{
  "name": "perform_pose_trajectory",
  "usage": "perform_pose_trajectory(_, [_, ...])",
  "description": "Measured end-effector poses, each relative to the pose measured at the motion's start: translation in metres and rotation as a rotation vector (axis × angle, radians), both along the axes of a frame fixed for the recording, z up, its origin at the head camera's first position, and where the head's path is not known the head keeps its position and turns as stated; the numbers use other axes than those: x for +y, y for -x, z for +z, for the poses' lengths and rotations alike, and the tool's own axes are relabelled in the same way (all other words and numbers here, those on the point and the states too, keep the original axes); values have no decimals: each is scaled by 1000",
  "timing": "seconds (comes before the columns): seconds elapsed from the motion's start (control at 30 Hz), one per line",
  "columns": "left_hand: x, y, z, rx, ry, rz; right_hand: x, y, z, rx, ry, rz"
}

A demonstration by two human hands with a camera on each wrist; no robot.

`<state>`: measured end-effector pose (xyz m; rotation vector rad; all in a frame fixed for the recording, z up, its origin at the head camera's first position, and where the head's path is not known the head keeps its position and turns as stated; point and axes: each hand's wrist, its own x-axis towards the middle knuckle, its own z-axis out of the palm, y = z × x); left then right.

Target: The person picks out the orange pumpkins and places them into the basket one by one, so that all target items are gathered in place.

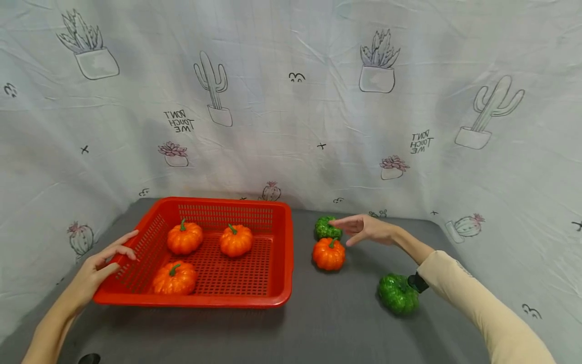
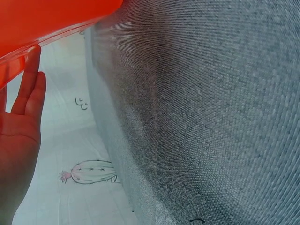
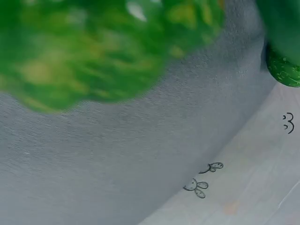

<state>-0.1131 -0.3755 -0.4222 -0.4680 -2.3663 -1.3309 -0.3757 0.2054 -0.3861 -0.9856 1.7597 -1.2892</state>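
Note:
My left hand [image 1: 97,270] rests on the left rim of a red plastic basket [image 1: 193,302], its fingers over the edge. In the left wrist view, two nearly straight fingers [image 2: 33,86] lie against the rim. Three orange pumpkins with green stems, one of them the front pumpkin [image 1: 175,279], sit inside. My right hand [image 1: 370,230] holds nothing, its fingers extended beside a green pumpkin [image 1: 325,230] and an orange pumpkin [image 1: 328,255] right of the basket. Below the right forearm is another green pumpkin [image 1: 396,296], large and blurred in the right wrist view.
A grey cloth-covered table [image 1: 327,323] lies under everything. White curtains [image 1: 282,111] printed with cacti stand behind it and along both sides. A small black object [image 1: 89,358] shows at the lower left edge.

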Motion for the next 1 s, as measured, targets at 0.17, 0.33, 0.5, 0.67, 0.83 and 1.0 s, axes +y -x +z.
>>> perform_pose_trajectory(0.17, [1, 0, 1, -6, 1, -2, -11, 8, -1, -27, -61, 80])
perform_pose_trajectory(0.33, [1, -1, 4, -20, 6, 3, -19, 14, -3, -64, -89, 146])
perform_pose_trajectory(0.5, [1, -1, 3, 2, 4, -9, -28, 17, -4, -73, -127, 186])
perform_pose_trajectory(0.67, [0, 0, 2, 7, 10, -5, -34, 18, -6, -56, -166, 222])
perform_pose_trajectory(0.83, [-2, 0, 1, 3, 12, -7, -38, 17, -8, -39, -214, 233])
perform_pose_trajectory(1.0, [-1, 1, 0, 4, 27, 3, -39, 16, -10, -16, -254, 250])
